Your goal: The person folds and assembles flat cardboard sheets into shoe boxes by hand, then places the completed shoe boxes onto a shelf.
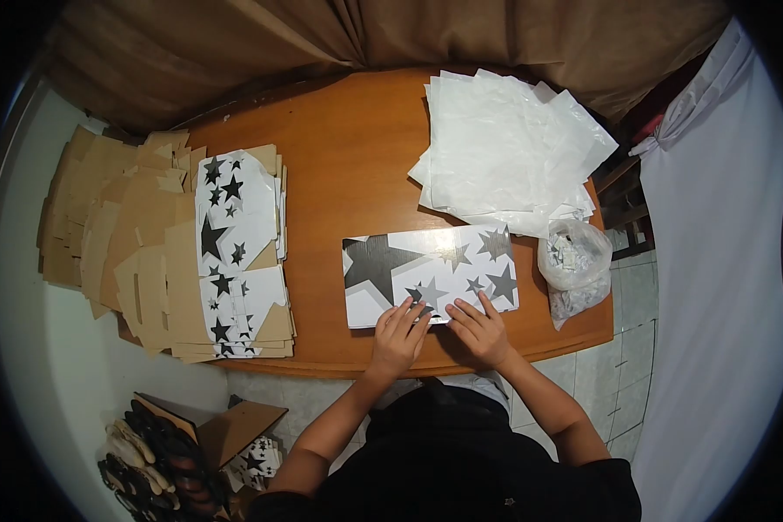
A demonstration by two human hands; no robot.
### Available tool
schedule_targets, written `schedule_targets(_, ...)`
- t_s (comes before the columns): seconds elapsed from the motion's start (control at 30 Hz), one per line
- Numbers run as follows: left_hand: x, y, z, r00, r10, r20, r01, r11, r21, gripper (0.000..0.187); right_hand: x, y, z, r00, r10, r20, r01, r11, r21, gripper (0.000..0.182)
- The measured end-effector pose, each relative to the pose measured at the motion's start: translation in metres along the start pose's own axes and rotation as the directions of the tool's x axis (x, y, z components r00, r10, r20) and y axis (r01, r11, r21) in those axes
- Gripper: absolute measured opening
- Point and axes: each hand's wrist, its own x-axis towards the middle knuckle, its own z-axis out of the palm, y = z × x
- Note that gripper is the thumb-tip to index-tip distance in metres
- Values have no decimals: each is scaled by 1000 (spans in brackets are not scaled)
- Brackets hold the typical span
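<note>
A white box (430,261) printed with black and grey stars lies near the front edge of the wooden table, its long side towards me. My left hand (399,337) rests on the box's near edge, fingers stretched over the star print. Beside it, my right hand (481,331) touches the same edge with its fingers spread flat. Neither hand grips anything that I can see. Whether the box holds something cannot be seen.
Flat brown cardboard pieces (152,235) are stacked at the left, with star-printed sheets (224,209) on top. White plastic sheets (509,143) lie at the back right. A clear plastic bag (574,261) of small items sits right of the box. Shoes (152,465) stand on the floor.
</note>
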Motion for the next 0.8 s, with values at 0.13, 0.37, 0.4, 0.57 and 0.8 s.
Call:
schedule_targets(0.13,4,3,-10,999,-2,36,2,1000,10,24,3,0,-6,1000,-8,24,7,1000,25,13)
schedule_targets(0.37,8,-2,-9,999,-23,27,22,999,23,26,6,0,-6,999,33,28,-34,998,46,16)
schedule_targets(0.4,9,-2,-9,1000,-7,30,6,999,39,27,7,0,-6,999,35,23,-36,999,39,16)
schedule_targets(0.57,16,-2,-10,999,28,33,-30,997,72,34,14,2,-1,992,117,45,-122,983,140,17)
schedule_targets(0.8,23,1,-5,997,65,38,-71,985,160,40,70,84,-4,848,490,200,-474,872,-126,40)
